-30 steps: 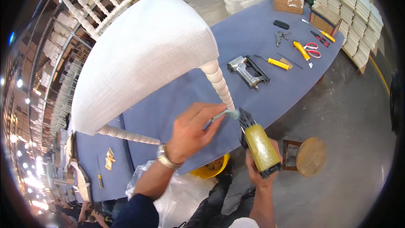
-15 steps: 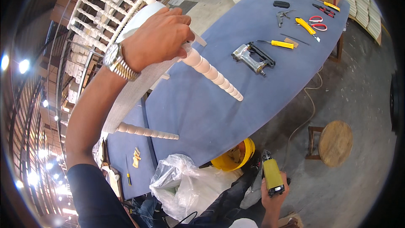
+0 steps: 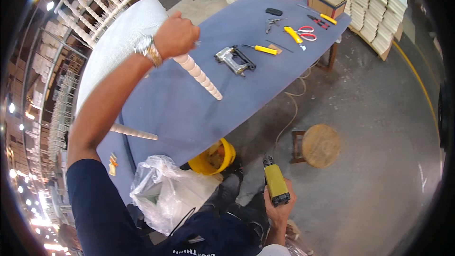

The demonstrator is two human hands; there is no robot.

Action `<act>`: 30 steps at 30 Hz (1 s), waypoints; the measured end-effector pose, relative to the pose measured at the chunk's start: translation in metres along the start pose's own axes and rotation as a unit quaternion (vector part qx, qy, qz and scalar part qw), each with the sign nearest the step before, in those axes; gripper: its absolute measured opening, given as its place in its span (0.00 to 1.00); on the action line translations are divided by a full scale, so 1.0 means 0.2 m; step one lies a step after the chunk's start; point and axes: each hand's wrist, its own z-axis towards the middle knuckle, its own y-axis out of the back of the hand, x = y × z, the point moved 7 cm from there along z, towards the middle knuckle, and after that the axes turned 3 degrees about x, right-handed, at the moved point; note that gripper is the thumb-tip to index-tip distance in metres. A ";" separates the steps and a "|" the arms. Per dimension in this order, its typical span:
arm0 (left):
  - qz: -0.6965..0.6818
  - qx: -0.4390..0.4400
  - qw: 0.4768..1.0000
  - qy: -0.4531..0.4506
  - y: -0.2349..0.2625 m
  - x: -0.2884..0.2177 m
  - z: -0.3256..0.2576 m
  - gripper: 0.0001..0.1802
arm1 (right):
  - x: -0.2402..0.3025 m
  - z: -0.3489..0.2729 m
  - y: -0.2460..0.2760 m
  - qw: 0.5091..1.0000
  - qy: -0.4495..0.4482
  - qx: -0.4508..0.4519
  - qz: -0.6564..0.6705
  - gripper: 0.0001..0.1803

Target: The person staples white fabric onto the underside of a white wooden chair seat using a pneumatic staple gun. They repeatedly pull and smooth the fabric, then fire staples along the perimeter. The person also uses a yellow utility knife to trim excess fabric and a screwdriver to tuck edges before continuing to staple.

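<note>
A white chair with a spindle back and a pale padded seat [image 3: 128, 21] stands on the blue-covered table. My left hand [image 3: 177, 35], a metal watch on its wrist, is closed at the seat's front corner, just above a turned leg [image 3: 201, 76]. The fingertips are partly hidden. A second turned leg [image 3: 137, 132] shows below my forearm. Low on the right, beyond the table edge, my right hand [image 3: 280, 204] grips a yellow-green staple gun [image 3: 276, 180] with a hose.
On the table [image 3: 189, 118] lie a silver staple gun [image 3: 235, 60], a yellow-handled tool [image 3: 265, 50], a yellow cutter [image 3: 293, 34], red-handled scissors [image 3: 307, 33] and pliers [image 3: 318, 22]. Cardboard boxes [image 3: 327, 2] stand behind. Below are a yellow bucket [image 3: 227, 154], plastic bag [image 3: 156, 185] and round stool [image 3: 321, 145].
The whole view has shifted, so the table and tools sit further left. More of the seat's top shows. My left hand stays at the seat corner; the right still holds the staple gun.
</note>
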 end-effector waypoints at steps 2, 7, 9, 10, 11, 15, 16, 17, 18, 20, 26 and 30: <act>-0.152 -0.197 0.968 -0.009 0.02 -0.28 -0.06 0.09 | 0.05 0.03 0.08 0.999 -0.015 -0.011 -0.039 0.21; -0.566 -0.066 0.793 0.216 -0.83 -0.85 0.07 0.16 | 0.08 0.25 0.17 0.995 -0.060 0.021 -0.082 0.21; -0.585 -0.075 0.706 0.391 -1.31 -0.94 0.33 0.28 | 0.11 0.36 0.21 0.992 -0.045 0.008 -0.122 0.21; -0.579 -0.066 0.649 0.489 -1.51 -0.96 0.45 0.35 | 0.11 0.43 0.23 0.989 -0.041 0.002 -0.140 0.21; -0.594 -0.052 0.596 0.538 -1.60 -0.94 0.49 0.39 | 0.12 0.51 0.20 0.987 -0.034 0.011 -0.154 0.21; -0.582 -0.060 0.521 0.621 -1.82 -0.86 0.69 0.47 | 0.06 0.82 0.14 0.980 -0.055 0.009 -0.190 0.20; -0.590 -0.052 0.520 0.615 -1.82 -0.86 0.76 0.47 | 0.05 0.92 0.13 0.978 -0.075 0.003 -0.194 0.21; -0.587 -0.036 0.523 0.617 -1.83 -0.86 0.74 0.46 | 0.00 0.93 0.16 0.979 -0.112 -0.017 -0.167 0.22; -0.593 -0.022 0.521 0.613 -1.79 -0.86 0.78 0.46 | -0.07 0.96 0.21 0.981 -0.137 -0.031 -0.134 0.23; -0.572 -0.019 0.540 0.617 -1.79 -0.88 0.89 0.49 | -0.15 1.20 0.13 0.982 -0.162 -0.003 -0.094 0.23; -0.727 -0.019 0.543 0.419 -1.62 -0.74 1.13 0.36 | -0.04 1.81 -0.01 0.973 -0.171 0.104 -0.111 0.20; -0.740 -0.026 0.532 0.411 -1.38 -0.92 0.53 0.29 | 0.07 2.19 -0.48 0.889 0.130 0.359 -0.251 0.37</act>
